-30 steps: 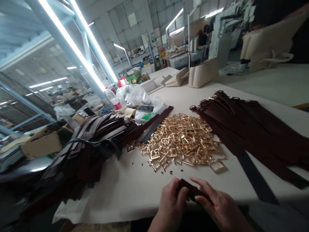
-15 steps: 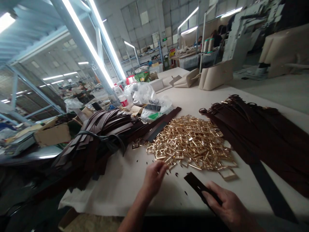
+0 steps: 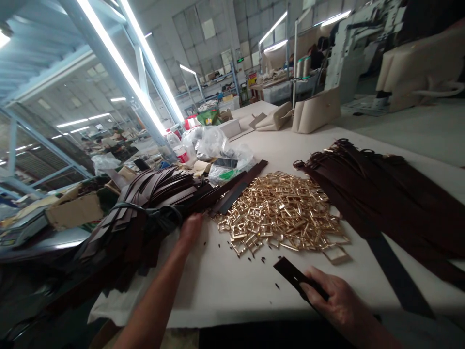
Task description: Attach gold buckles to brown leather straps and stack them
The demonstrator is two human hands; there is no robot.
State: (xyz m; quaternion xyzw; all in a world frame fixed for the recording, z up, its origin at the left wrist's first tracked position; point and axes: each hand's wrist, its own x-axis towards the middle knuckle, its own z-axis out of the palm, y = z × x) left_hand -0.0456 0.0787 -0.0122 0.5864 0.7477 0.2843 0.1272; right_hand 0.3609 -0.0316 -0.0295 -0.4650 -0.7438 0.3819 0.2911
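My right hand [image 3: 336,293] grips a dark brown leather strap [image 3: 286,271], its end pointing up and left over the table with a small hole or slot showing. My left hand [image 3: 191,228] is stretched forward at the edge of the bundled straps, left of the metal pile; its fingers are smeared and mostly hidden. A heap of gold-coloured rectangular buckles [image 3: 279,211] lies between and beyond my hands. One larger buckle [image 3: 336,254] sits at the heap's near right edge. Tiny dark bits [image 3: 263,260] are scattered before the heap.
A tied bundle of dark straps [image 3: 156,194] lies at left, and a stack of brown straps [image 3: 385,194] at right. Behind are plastic bags [image 3: 207,140], a bottle [image 3: 178,145], a phone [image 3: 225,163] and beige bag pieces [image 3: 316,111]. A cardboard box [image 3: 74,211] stands far left.
My left hand has moved from the heap's near edge forward and left to beside the strap bundle. My right hand still holds the strap, nearly in place. The view has shifted slightly.
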